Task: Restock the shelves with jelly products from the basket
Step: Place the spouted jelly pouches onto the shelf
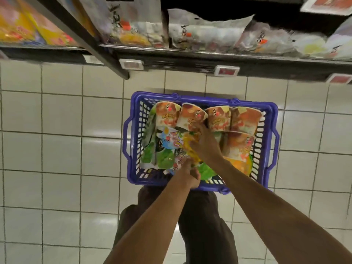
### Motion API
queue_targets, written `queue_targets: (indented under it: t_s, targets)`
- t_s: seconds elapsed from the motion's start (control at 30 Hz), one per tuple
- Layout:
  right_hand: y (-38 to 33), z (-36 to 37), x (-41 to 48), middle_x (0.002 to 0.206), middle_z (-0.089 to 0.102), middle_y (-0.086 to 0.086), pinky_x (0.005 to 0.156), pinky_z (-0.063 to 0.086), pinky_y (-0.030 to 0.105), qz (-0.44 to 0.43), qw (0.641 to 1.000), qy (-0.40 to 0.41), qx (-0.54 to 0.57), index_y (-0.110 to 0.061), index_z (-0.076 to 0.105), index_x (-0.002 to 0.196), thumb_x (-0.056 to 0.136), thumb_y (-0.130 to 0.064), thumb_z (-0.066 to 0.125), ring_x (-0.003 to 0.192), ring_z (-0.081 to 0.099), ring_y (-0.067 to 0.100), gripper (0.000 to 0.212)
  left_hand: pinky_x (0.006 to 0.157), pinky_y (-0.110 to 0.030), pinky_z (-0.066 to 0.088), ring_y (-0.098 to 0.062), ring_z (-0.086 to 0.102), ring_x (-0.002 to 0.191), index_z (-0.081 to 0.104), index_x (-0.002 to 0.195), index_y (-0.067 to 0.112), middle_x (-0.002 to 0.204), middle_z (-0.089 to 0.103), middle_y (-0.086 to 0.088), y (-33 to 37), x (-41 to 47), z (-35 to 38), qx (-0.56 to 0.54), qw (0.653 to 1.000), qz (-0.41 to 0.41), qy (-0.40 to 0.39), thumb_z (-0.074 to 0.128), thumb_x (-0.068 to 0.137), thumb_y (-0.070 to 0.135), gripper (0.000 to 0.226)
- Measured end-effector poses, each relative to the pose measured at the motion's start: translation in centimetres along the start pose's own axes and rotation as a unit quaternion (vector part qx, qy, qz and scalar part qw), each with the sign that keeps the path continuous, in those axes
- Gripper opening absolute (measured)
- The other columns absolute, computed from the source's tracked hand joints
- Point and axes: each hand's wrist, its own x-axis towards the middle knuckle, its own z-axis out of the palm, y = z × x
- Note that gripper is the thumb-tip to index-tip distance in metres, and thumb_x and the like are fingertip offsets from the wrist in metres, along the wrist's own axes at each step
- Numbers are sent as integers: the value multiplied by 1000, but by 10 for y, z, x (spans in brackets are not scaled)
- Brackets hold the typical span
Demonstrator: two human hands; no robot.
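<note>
Orange tubs [244, 119] and pouches [162, 147] pack your blue plastic basket [200, 99]; pale bags [207, 35] crowd the dark shelf [190, 56]; tiled floor [61, 149] beside lies open.

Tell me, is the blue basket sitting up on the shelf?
No, the blue basket stands on the tiled floor, below the front edge of the shelf.

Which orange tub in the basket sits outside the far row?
The fifth tub, by the basket's right wall, nearer the person than the row of four.
</note>
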Motion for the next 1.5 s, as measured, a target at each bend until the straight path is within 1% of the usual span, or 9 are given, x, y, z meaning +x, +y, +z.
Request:
queue_targets:
  t_s: [0.17,0.27,0.43,0.67,0.83,1.03,1.27,1.43,1.5]
  targets:
    - [-11,-18,-18,71,72,6,59,54,28,104,994,-43,10,-11,70,85,78,-25,68,66,68,15,16,45,-15,37,-4,42,49,52,69,15,50,51,4,-17,11,-9,-180,980,-39,72,65,93,24,29]
    - [-16,-38,-39,46,64,-3,46,41,21,165,983,-30,78,-14,60,50,75,-22,64,40,53,5,27,40,-14,39,-5,46,37,55,67,13,38,53,3,-27,-16,-20,-158,987,-33,24,69,89,20,28]
    - [-33,-83,-96,79,70,6,72,54,44,269,892,6,362,-14,67,87,87,-25,68,75,64,26,11,69,-27,46,-18,56,73,60,95,8,88,61,-13,-32,-78,-35,-37,997,63,-30,59,90,3,7]
    - [-87,-147,-190,104,63,19,80,54,44,177,703,-58,686,-9,58,112,86,10,54,94,63,37,33,60,-32,57,-18,69,74,59,113,11,85,72,-2,18,-207,-40,56,962,249,-93,58,94,13,19]
    - [-149,-201,-256,126,61,25,112,26,67,70,708,-67,700,-5,57,130,77,8,57,120,55,45,54,78,-42,55,-27,68,83,61,121,5,97,71,-15,54,-317,-29,124,921,353,-104,58,91,0,30]
    - [-240,-302,-313,102,72,13,70,58,43,-44,731,-8,681,-12,41,146,77,0,63,82,71,27,73,74,-27,58,-8,71,81,68,110,13,91,77,5,83,-462,-10,168,836,510,-116,67,86,-1,28]
    - [-341,-411,-377,118,71,10,80,60,45,-253,769,46,586,-18,53,133,72,-15,77,99,71,24,65,85,-33,58,-19,72,94,69,108,14,100,77,-2,101,-631,8,126,729,666,-89,75,83,9,26]
    - [-391,-476,-422,117,72,8,86,54,59,-349,772,125,516,-23,55,130,61,-23,86,102,70,30,76,70,-11,52,0,71,83,71,91,27,88,77,14,102,-735,12,137,625,766,-64,78,81,13,19]
    - [-409,-498,-441,112,74,7,74,60,47,-383,766,147,496,-25,55,128,59,-28,88,96,73,28,77,70,-13,52,-1,71,81,74,94,22,88,77,10,100,-771,11,137,589,795,-52,80,79,14,18]
